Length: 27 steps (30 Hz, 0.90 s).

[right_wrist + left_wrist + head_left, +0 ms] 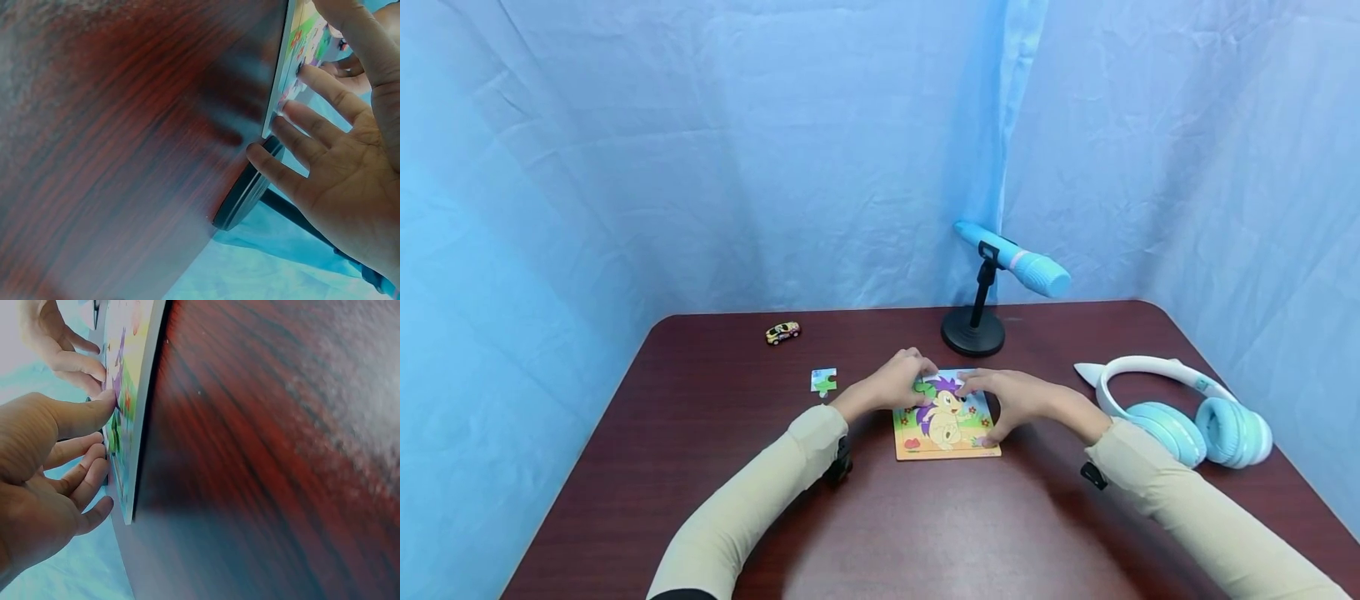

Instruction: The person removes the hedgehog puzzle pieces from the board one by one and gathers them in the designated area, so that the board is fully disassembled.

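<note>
A square jigsaw puzzle (947, 432) with a purple-haired cartoon hedgehog lies on the table between both hands. My left hand (895, 380) is over its upper left part, thumb and curled fingers about a green puzzle piece (925, 389). In the left wrist view the thumb (94, 414) meets the board's face, and the piece shows between it and the fingertips. My right hand (1018, 398) spans the puzzle's right side, fingertips at the top and thumb near the lower right corner. Its fingers (322, 87) are spread and fairly straight, touching the board.
A loose blue-and-green puzzle piece (823, 381) lies left of the left hand. Farther back is a small toy car (783, 332). A blue microphone (1037, 273) on a black stand (972, 333) stands behind the puzzle. White-and-mint headphones (1232, 433) lie beside the right forearm.
</note>
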Motion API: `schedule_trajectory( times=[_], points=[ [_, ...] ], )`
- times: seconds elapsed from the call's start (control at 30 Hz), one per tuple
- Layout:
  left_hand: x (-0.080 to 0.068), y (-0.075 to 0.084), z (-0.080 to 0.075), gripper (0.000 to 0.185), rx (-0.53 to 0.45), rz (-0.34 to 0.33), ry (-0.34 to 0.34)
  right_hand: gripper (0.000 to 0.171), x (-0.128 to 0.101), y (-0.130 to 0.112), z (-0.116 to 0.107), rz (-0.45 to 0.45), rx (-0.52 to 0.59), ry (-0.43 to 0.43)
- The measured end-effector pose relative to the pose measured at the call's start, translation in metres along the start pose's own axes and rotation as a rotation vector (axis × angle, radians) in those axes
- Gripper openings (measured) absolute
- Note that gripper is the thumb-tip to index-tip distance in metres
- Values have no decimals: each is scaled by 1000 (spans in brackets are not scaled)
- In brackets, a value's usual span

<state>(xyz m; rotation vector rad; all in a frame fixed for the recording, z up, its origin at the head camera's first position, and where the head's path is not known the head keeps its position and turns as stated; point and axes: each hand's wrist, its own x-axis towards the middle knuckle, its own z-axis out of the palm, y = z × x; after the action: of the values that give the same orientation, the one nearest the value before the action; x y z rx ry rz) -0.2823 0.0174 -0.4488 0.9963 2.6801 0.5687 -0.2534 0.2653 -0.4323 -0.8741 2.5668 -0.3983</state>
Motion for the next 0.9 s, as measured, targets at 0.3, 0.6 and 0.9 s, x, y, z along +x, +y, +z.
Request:
schedule_trajectory(
  times=[0.3, 0.6, 0.9],
  points=[
    [-1, 2, -1, 50, -26, -28, -27, 79, -1, 0, 0, -4, 7, 2],
    [-2, 5, -2, 50, -21, -21, -8, 79, 0, 0, 1, -9, 16, 3],
    [2, 6, -5, 48, 44, 0, 6, 78, -1, 1, 1, -3, 25, 3]
  ],
)
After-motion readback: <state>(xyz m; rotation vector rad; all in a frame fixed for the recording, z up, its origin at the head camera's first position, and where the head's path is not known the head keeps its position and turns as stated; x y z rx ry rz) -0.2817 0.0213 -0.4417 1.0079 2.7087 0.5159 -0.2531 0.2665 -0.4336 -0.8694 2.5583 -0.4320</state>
